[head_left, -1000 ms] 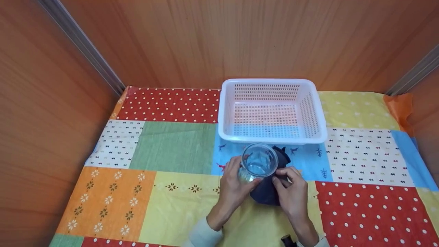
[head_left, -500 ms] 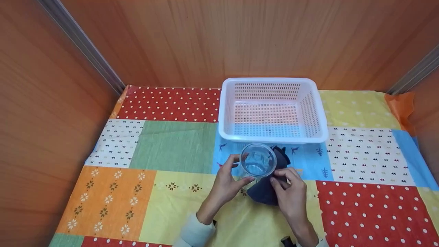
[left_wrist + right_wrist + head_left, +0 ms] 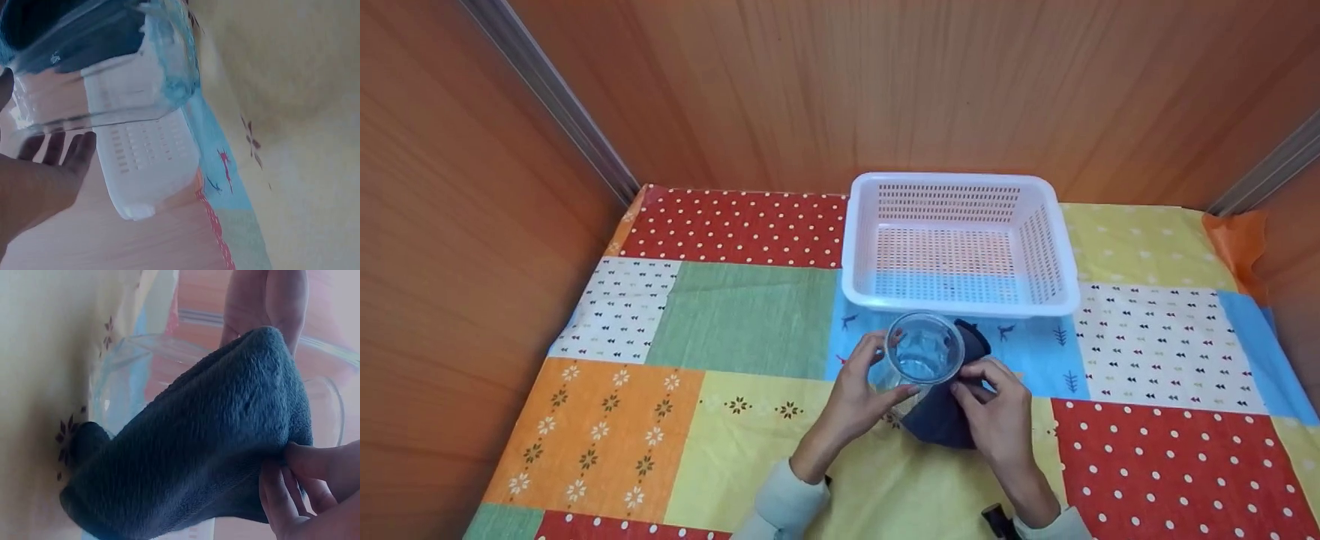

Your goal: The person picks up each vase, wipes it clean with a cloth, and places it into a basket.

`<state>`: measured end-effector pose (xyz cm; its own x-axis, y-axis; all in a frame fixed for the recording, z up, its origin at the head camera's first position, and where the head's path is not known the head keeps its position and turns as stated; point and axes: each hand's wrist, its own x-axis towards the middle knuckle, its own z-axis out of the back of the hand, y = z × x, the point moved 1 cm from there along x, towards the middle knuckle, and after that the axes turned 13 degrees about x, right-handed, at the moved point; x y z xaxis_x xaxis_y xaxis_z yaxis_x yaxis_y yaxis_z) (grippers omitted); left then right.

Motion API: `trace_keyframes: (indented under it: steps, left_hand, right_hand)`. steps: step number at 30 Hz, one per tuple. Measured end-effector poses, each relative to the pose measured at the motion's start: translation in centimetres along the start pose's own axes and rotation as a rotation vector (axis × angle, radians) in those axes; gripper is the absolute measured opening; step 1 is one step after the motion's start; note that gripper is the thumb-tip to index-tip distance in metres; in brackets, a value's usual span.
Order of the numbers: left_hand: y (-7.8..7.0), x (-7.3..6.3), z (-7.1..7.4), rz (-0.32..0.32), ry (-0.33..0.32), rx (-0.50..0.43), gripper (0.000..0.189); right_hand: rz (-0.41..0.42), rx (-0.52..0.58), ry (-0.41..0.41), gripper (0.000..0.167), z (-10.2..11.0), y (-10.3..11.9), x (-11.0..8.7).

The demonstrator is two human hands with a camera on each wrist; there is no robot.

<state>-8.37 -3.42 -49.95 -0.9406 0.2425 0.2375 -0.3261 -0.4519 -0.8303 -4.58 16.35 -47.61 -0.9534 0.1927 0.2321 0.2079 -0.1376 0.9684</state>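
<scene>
Clear Jar, Dark Cloth Share My Two Hands

A clear glass jar (image 3: 924,349) sits just below centre of the head frame, its round mouth turned up toward the camera, with a dark, fuzzy cloth (image 3: 941,420) close at its lower right. My left hand (image 3: 847,401) holds the jar from the left, thumb at the near side and fingers curved along the far side. My right hand (image 3: 999,412) pinches the cloth between thumb and fingers at its right edge; whether the jar's base rests on the table, I cannot tell. Pale sleeves (image 3: 793,493) reach in from the bottom edge of the frame, a small black object (image 3: 999,519) beside my right cuff. Just above the jar, right of centre, stands a white plastic basket (image 3: 960,306) with slotted sides. Beneath it all spreads a patchwork tablecloth (image 3: 746,322) of red, green, orange, yellow, white and blue panels, dotted and patterned in places. A wood-grain wall (image 3: 825,90) fills the top of the frame, a grey metal strip (image 3: 562,112) slanting down at upper left
</scene>
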Motion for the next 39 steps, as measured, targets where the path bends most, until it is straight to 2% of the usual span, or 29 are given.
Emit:
trace_keyframes:
  steps: [4,9,16,24,29,33,39]
  left_hand:
    - [0.1,0.0,0.1,0.025,-0.003,0.024,0.059]
    - [-0.1,-0.3,-0.4,0.015,-0.081,0.066,0.059]
    - [-0.3,-0.8,-0.8,0.016,-0.124,0.039,0.059]
    - [-0.3,-0.9,-1.0,0.014,-0.149,-0.001,0.057]
    - [-0.1,-0.9,-1.3,0.017,-0.151,0.009,0.058]
    - [0.0,-0.9,-1.2,0.020,-0.151,0.028,0.058]
    - [-0.1,-0.8,-1.1,0.022,-0.144,0.048,0.057]
  right_hand:
    - [-0.037,-0.021,0.029,0.022,0.1,-0.1,0.4]
    - [-0.036,-0.062,0.051,0.027,0.3,-0.3,0.6]
    - [-0.043,-0.138,0.091,0.028,0.6,-1.6,0.5]
    - [-0.024,-0.140,0.100,0.025,0.7,-2.7,0.4]
    - [-0.044,-0.121,0.073,0.025,0.6,-1.9,0.4]
    - [-0.022,-0.083,0.058,0.026,0.4,-0.7,0.7]
    - [-0.023,-0.098,0.078,0.026,0.3,0.4,1.1]
